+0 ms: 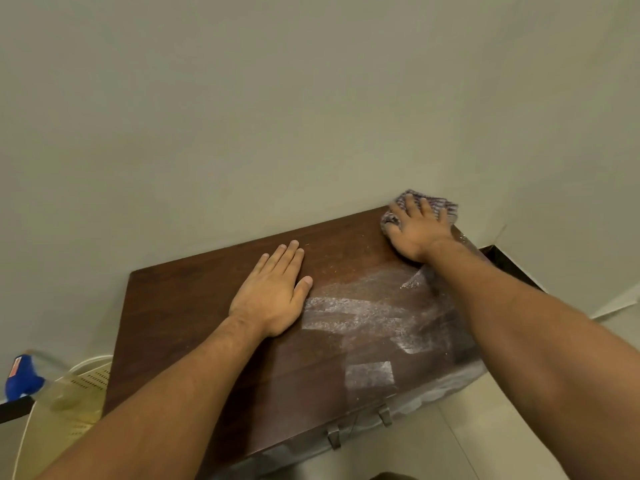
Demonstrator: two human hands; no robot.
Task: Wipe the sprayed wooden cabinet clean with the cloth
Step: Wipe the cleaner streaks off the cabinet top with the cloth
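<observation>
The cloth at the cabinet's far right corner looks soft and floppy, so pinning it under the flat fingers of the right hand seems best, with the left hand resting open on the wood.

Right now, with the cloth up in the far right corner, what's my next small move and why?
Probably draw the right hand and cloth back toward you over the whitish spray patches. The cloth sits at the far right corner of the cabinet, while the patches lie nearer, unwiped; the left hand rests flat beside them.
</observation>
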